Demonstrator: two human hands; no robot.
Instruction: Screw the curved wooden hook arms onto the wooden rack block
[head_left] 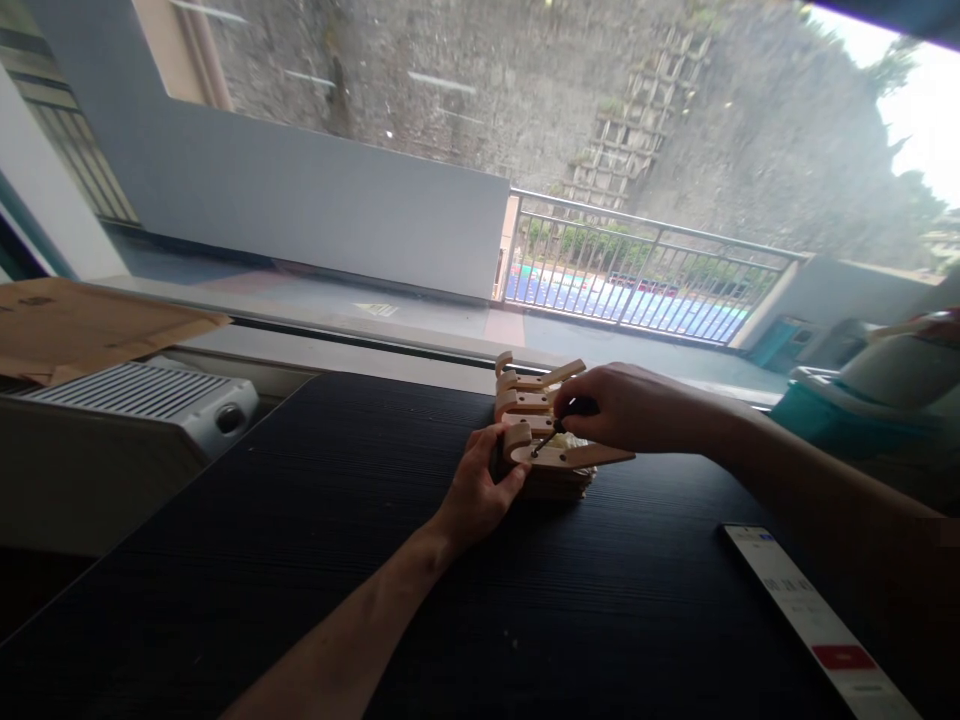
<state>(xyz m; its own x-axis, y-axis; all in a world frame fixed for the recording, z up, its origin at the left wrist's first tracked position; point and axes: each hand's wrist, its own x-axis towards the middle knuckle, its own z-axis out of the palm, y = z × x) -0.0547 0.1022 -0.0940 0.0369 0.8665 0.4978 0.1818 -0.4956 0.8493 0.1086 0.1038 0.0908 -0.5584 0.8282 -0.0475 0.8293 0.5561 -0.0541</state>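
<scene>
A wooden rack with several curved hooks stands on the dark table near its far edge. My left hand is closed round the near end of the rack, with the thumb against the nearest wooden hook. In my right hand is a screwdriver with a dark handle, held at a slant. Its tip meets a hole or screw in the nearest hook, close to my left fingers. Light wood layers show below that hook. Whether a screw sits under the tip is too small to tell.
A smartphone lies on the dark table at the right, near my right forearm. To the left are a white slatted appliance and brown paper packaging. Teal containers stand at the right. A window lies beyond the table.
</scene>
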